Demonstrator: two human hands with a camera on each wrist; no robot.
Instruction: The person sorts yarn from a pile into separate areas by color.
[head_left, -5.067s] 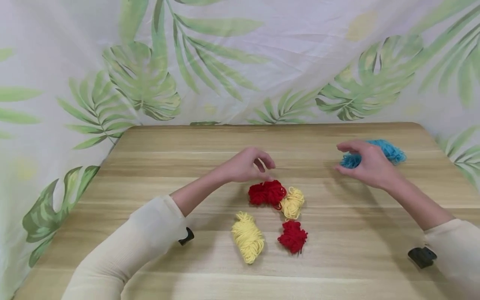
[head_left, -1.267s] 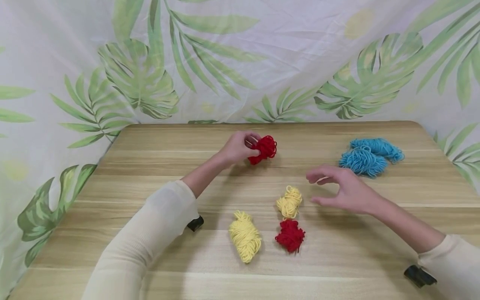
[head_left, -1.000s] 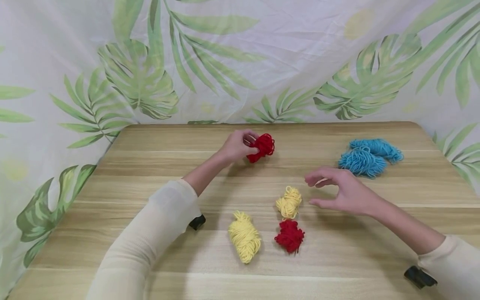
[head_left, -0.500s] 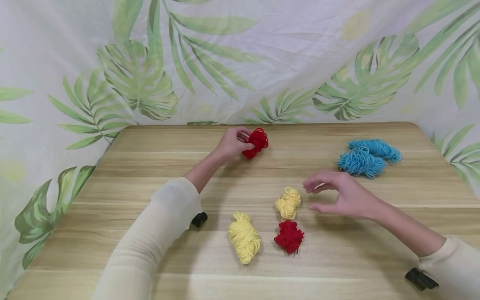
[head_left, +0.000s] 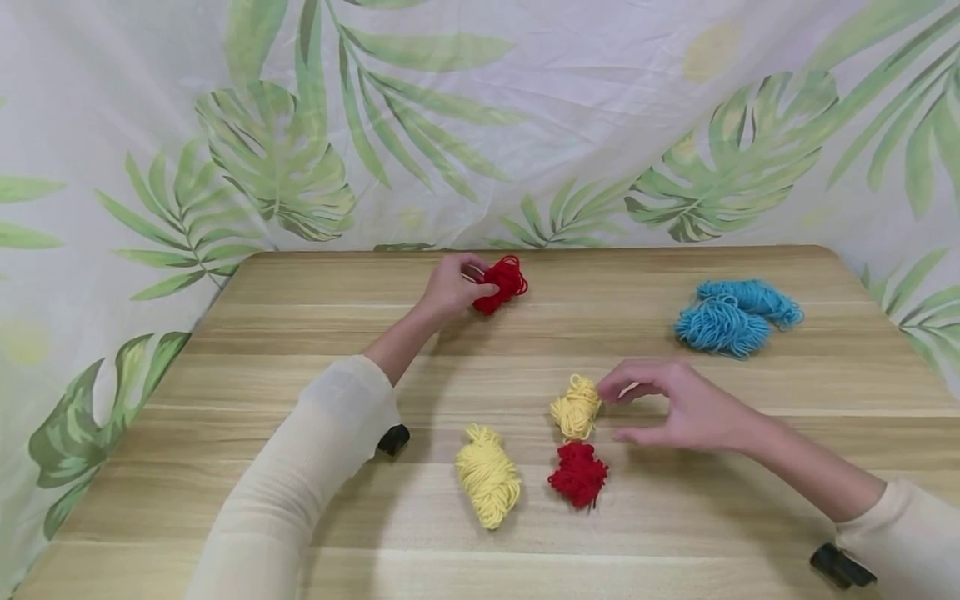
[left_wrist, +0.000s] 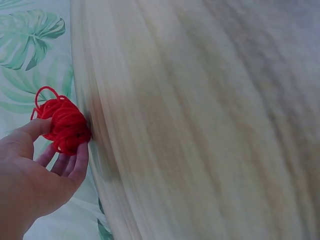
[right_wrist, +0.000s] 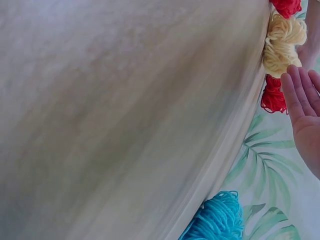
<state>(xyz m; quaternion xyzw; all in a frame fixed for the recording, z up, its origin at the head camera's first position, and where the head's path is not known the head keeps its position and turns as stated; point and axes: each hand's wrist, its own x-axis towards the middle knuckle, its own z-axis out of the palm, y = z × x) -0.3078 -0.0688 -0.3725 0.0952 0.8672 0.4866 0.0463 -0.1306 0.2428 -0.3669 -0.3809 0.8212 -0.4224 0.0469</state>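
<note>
Near the table's back edge, my left hand grips a red yarn bundle between thumb and fingers. The left wrist view shows the thumb on one side of this red yarn and the fingers curled under the other. My right hand hovers over the table with thumb and fingers spread apart, holding nothing. Its fingertips are right beside a small yellow yarn bundle. Just in front of that lies a second red yarn bundle. In the right wrist view, straight fingers of the hand point toward the yellow yarn.
A larger yellow yarn bundle lies at the front middle of the wooden table. Two blue yarn bundles lie together at the back right. A leaf-patterned cloth hangs behind the table.
The left hand took hold of the red yarn beside the small yellow one and carried it back and left. The right hand left the blue yarn and came to the small yellow yarn.
</note>
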